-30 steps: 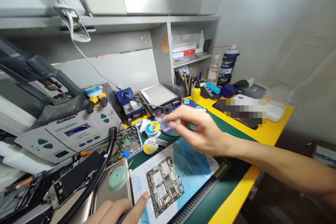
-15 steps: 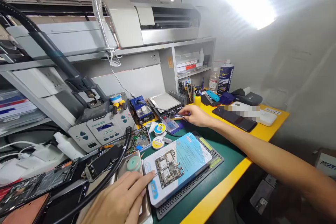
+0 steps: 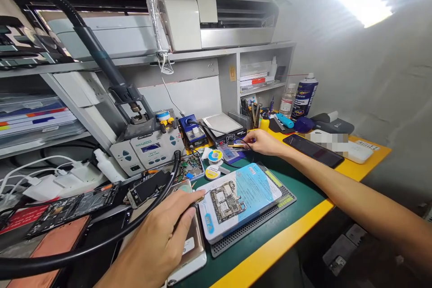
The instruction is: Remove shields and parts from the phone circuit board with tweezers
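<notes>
My left hand [image 3: 158,227] reaches in from the bottom with its index finger stretched out and the thumb apart below it. Its index fingertip is at the left edge of a blue and white box [image 3: 258,189]. A small dark spot shows at that fingertip, too small to name. On the box lies a phone logic board [image 3: 227,201]. Farther back, the fingers of my right hand [image 3: 261,141] are pinched on a slim gold-coloured tool [image 3: 236,146], whose kind I cannot make out. A black cable passes by those fingers.
Rework station [image 3: 148,150] and black hose [image 3: 135,229] stand at the left, beside dismantled phones [image 3: 72,209]. Solder reels [image 3: 214,156] lie behind the box. A perforated grey mat [image 3: 232,244] is under it. At the right are a black phone [image 3: 313,150] and a spray can [image 3: 304,96].
The camera view has shifted, moving the scene rightward. My left hand has moved up along the box's left edge. My right hand stays by the slim tool at the back.
</notes>
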The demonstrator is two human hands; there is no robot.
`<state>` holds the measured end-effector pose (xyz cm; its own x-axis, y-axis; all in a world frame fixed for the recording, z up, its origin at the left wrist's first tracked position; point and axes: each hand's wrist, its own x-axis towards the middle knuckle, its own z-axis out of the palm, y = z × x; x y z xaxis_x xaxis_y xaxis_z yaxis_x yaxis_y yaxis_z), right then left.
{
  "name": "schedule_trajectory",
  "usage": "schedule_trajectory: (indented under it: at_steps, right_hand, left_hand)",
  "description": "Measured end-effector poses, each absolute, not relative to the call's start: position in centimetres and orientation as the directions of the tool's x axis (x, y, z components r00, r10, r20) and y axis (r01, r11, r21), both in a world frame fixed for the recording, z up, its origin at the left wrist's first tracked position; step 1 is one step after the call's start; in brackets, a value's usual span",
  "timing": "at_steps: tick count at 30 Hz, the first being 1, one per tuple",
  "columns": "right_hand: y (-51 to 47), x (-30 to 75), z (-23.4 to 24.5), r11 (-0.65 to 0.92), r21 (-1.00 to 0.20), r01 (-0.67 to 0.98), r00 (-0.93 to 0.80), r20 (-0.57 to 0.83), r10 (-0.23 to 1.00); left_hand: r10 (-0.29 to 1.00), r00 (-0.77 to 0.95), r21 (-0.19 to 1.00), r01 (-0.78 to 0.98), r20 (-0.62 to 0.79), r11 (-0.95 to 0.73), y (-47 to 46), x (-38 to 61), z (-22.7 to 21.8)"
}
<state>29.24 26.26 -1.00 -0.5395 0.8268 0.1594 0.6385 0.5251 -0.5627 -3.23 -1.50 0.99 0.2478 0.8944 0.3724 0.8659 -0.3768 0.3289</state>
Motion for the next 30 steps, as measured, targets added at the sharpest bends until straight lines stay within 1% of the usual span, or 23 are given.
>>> schedule_trajectory:
  at_steps: [6,10,14,18,21,23,25,27,30]
  right_hand:
    - [26.6,30.2,-1.0,0.553,-0.522,0.650,-0.579,0.131,0.805]
    - [26.4,30.0,-1.3,0.548,-0.524,0.652,-0.578,0.123,0.807]
    - [26.3,29.9,-1.4,0.512,-0.581,0.633,-0.555,0.120,0.823]
    - [26.2,30.3,-1.0,0.452,-0.689,0.566,-0.506,0.143,0.851]
    - [25.7,31.1,0.1,0.396,-0.806,0.440,-0.440,0.191,0.877]
    - [25.1,31.8,1.1,0.350,-0.886,0.302,-0.411,0.211,0.887]
    - [24.3,32.4,2.2,0.285,-0.947,0.147,-0.420,0.201,0.885]
    - [23.5,32.7,3.2,0.193,-0.981,0.012,-0.461,0.166,0.872]
    - [22.1,32.6,4.2,0.056,-0.989,-0.134,-0.539,0.120,0.834]
  left_hand:
    - [0.941,0.173,0.457,0.839,0.291,-0.295,-1.5,-3.3,1.4]
    - [0.959,0.155,0.526,0.810,0.236,-0.260,-1.5,-3.0,1.8]
    - [0.973,0.148,0.579,0.783,0.180,-0.226,-1.6,-3.0,2.0]
    - [0.981,0.128,0.609,0.770,0.146,-0.191,-1.6,-3.0,1.8]
    - [0.985,0.120,0.614,0.770,0.127,-0.173,-1.6,-2.8,1.8]
    - [0.986,0.117,0.614,0.772,0.118,-0.165,-1.6,-2.7,1.8]
    - [0.987,0.118,0.614,0.773,0.112,-0.162,-1.6,-2.7,1.8]
    - [0.987,0.117,0.613,0.774,0.107,-0.158,-1.6,-2.8,1.7]
    - [0.989,0.114,0.605,0.782,0.096,-0.149,-1.5,-3.1,1.4]
